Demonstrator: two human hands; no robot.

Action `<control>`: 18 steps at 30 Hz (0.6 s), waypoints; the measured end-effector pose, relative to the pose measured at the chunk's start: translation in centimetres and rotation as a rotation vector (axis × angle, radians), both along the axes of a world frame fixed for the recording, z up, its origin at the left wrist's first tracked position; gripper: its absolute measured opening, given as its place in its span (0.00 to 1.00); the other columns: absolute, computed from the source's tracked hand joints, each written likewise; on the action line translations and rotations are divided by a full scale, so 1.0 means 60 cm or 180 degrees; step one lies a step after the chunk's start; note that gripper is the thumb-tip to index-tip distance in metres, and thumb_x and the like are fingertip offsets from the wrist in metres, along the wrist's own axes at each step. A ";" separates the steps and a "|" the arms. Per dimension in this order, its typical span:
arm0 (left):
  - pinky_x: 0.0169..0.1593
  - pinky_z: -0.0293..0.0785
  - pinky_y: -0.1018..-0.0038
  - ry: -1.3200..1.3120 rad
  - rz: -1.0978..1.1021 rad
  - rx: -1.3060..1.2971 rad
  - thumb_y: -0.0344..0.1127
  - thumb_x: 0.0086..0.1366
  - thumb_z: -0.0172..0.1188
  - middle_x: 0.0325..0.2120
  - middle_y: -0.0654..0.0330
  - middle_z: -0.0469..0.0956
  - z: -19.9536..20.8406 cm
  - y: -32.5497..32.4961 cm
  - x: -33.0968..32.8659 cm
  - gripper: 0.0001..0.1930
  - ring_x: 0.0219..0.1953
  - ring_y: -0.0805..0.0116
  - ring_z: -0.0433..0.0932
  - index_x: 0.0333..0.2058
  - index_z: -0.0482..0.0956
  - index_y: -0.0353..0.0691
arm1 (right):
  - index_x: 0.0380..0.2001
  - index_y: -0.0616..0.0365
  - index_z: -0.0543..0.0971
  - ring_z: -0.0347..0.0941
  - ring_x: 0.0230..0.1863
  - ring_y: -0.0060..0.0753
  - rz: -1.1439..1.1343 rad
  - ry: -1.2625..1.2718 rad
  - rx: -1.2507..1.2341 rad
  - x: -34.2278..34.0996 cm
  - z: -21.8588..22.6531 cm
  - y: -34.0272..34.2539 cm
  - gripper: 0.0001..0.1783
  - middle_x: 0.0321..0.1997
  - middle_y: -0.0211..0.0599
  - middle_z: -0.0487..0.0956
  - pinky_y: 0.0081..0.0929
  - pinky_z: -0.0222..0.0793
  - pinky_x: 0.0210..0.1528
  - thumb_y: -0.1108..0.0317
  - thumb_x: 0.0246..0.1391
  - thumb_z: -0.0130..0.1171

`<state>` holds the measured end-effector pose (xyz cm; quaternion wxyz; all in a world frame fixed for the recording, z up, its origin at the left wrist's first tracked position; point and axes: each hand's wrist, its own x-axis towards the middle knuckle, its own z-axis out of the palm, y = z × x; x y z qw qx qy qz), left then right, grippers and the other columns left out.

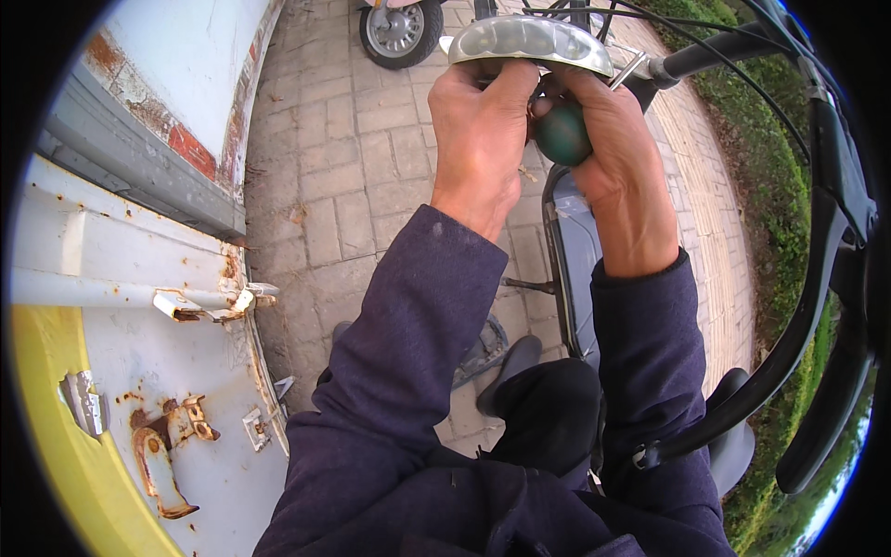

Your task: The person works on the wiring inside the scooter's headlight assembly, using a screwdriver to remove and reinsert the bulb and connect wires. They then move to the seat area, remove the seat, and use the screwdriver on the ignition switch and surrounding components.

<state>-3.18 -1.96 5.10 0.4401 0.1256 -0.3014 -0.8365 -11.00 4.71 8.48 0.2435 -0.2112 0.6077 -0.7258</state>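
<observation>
Both my hands are raised in front of me at a scooter's front. My left hand (478, 130) grips under the edge of a curved, clear grey headlight cover (529, 42). Beside it, my right hand (617, 153) closes around a round dark green part (562, 132), which sits just below the cover between my two hands. Both my forearms are in dark blue sleeves. My fingers hide how the green part joins the cover.
A black handlebar (710, 56) with cables runs to the upper right. The scooter's grey footboard (575, 260) lies below my hands. A rusty white metal door (139, 306) with latches fills the left. Another scooter's wheel (399, 32) stands on the brick paving, with a hedge (770, 186) at right.
</observation>
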 end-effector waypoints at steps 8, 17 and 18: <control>0.32 0.73 0.75 0.0106 0.0244 -0.0492 0.24 0.59 0.64 0.28 0.60 0.80 -0.014 0.000 -0.016 0.06 0.27 0.75 0.75 0.35 0.81 0.27 | 0.43 0.69 0.82 0.78 0.27 0.27 -0.0017 0.0130 -0.0165 -0.012 0.000 -0.008 0.11 0.35 0.38 0.82 0.25 0.76 0.27 0.72 0.61 0.63; 0.36 0.74 0.76 0.0045 0.0226 -0.0681 0.25 0.58 0.64 0.32 0.61 0.81 -0.030 0.003 -0.023 0.10 0.32 0.76 0.76 0.39 0.82 0.29 | 0.43 0.65 0.82 0.78 0.26 0.26 0.0004 0.0021 -0.0387 -0.030 -0.012 -0.007 0.09 0.35 0.37 0.82 0.25 0.76 0.27 0.71 0.62 0.63; 0.37 0.74 0.76 0.0062 0.0195 -0.0661 0.25 0.58 0.64 0.33 0.61 0.81 -0.031 0.003 -0.024 0.10 0.33 0.76 0.76 0.39 0.82 0.29 | 0.44 0.65 0.82 0.80 0.32 0.27 -0.0074 -0.0032 -0.0323 -0.039 -0.014 -0.006 0.10 0.38 0.38 0.83 0.26 0.77 0.34 0.72 0.62 0.63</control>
